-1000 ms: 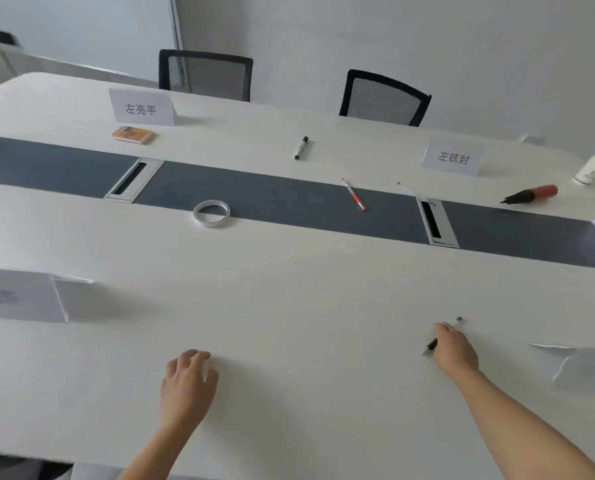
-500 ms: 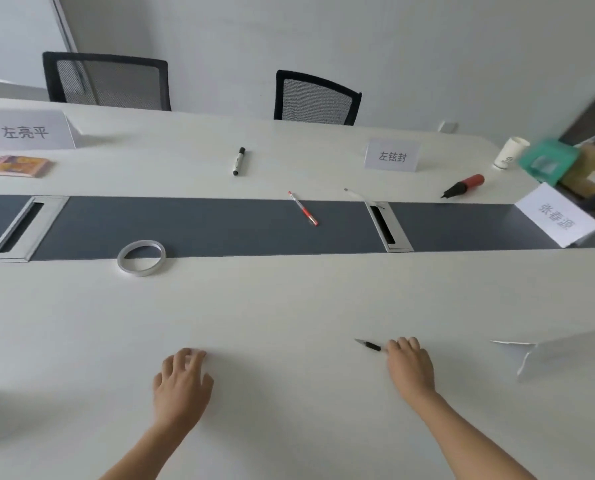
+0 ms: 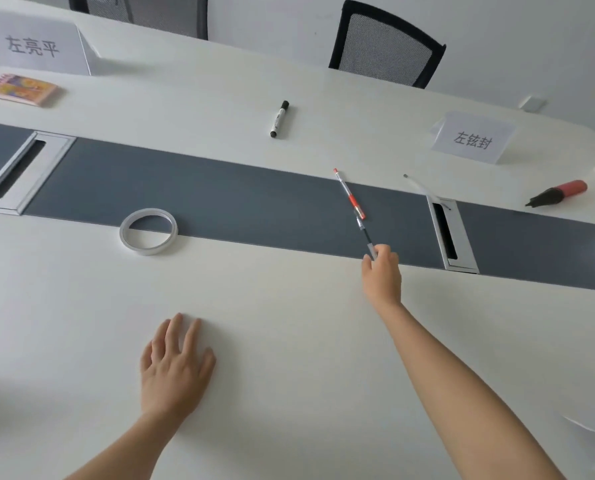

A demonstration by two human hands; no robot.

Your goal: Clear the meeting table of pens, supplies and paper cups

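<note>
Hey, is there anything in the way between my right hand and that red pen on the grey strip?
Nothing on the table blocks it. Only the black pen that the right hand holds points at the red pen, its tip close to the near end.

White name card at far left of bench printed 左亮平, second name card at far right printed 左铉封, no other markings legible

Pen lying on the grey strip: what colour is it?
The pen is red; seen best in head view.
</note>
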